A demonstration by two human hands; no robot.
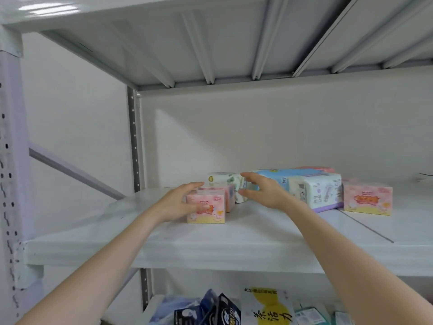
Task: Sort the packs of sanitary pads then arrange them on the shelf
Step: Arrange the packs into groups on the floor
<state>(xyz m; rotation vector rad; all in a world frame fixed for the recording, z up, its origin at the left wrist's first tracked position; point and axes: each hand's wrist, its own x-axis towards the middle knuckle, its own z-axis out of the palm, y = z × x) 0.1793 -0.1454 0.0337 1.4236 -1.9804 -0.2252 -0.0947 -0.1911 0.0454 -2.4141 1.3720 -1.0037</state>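
- The shelf (234, 245) is white metal, and the packs lie toward its back and right.
- The left hand (180, 204) holds the left end of the front pink pack (207, 211). Its thumb lies across the front face and its fingers reach over the top.
- A second pink pack (226, 195) stands just behind the first, touching it.
- The right hand (264, 191) is spread wide, thumb low and fingers high, reaching toward the green pack (223, 180). I cannot tell whether the fingertips touch the pack.
- The green pack sits behind the two pink ones, against the left end of the blue pack (283, 177).
- The purple pack (321, 194) lies in front of the blue pack, touching it, to the right of the right wrist.
- The right pink pack (367, 201) stands just beside the purple pack, at the far right of the group.
- Another pink edge shows behind the blue pack, too hidden to tell more.
- On the lower shelf lie dark packs (220, 310), a yellow pack (269, 310) and teal packs (309, 315), partly cut off by the frame.
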